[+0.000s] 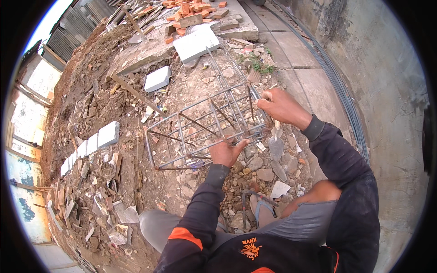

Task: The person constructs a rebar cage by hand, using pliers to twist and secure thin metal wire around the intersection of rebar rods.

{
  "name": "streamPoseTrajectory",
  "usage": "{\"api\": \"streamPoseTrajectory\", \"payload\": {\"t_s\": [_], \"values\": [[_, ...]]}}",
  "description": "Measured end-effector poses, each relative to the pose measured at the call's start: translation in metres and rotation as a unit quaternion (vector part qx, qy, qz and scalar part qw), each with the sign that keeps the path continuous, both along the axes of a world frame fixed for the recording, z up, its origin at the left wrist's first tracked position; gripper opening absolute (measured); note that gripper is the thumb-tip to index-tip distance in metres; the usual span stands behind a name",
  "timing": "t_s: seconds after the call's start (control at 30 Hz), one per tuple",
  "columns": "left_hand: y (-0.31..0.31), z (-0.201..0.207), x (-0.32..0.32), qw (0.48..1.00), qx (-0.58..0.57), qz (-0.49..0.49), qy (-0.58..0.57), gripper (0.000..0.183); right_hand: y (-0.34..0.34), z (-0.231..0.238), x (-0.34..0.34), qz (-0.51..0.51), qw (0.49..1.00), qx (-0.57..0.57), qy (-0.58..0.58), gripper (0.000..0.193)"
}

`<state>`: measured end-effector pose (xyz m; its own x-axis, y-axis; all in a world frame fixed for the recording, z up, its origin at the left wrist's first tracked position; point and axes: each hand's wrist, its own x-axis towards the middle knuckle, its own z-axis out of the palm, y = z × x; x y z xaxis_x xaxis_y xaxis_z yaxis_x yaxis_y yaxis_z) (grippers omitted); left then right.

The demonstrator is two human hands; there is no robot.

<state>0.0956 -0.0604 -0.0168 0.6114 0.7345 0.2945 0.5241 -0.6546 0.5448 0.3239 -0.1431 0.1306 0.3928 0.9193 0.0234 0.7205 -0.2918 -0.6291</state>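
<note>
A rusty steel rebar cage (207, 129), long and box-shaped, lies on rubble-strewn ground (114, 150). The left hand (226, 152) grips its near bar, fingers curled. The right hand (280, 105) is closed on a thin tool at the cage's right side. 2 pale concrete blocks (182, 54) lie beyond.

ground (114, 77): dirt, rubble | on it: rebar cage (205, 127), white blocks (108, 134), bricks (191, 9)

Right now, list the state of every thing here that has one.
rebar cage: lying on its side on the rubble, unfinished.
left hand: gripping a cage bar.
right hand: closed on a tool at the cage's end.
white blocks: laid in a row.
bricks: piled loose.
</note>
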Motion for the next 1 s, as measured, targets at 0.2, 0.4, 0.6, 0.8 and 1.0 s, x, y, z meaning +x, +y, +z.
{"api": "streamPoseTrajectory", "payload": {"t_s": [0.2, 0.4, 0.6, 0.8, 1.0], "values": [[-0.006, 0.008, 0.008, 0.999, 0.027, 0.017, -0.001, 0.064, -0.002, -0.001, 0.005, -0.005, 1.000, -0.027, 0.015, 0.037], [-0.004, 0.005, 0.004, 0.999, -0.042, 0.016, 0.014, 0.066, -0.042, 0.007, 0.028, -0.042, 0.981, 0.051, 0.182, 0.027], [-0.004, -0.001, 0.005, 0.999, -0.032, 0.026, 0.021, 0.066, -0.085, -0.017, 0.025, 0.036, 0.885, -0.114, 0.450, 0.022], [-0.007, 0.003, 0.006, 0.998, -0.028, 0.040, -0.032, 0.064, -0.079, -0.091, -0.003, 0.049, 0.812, -0.155, 0.561, 0.017], [-0.015, 0.009, 0.009, 0.997, -0.032, 0.048, -0.057, 0.056, -0.089, -0.138, 0.004, 0.091, 0.828, -0.254, 0.491, 0.023]]}}
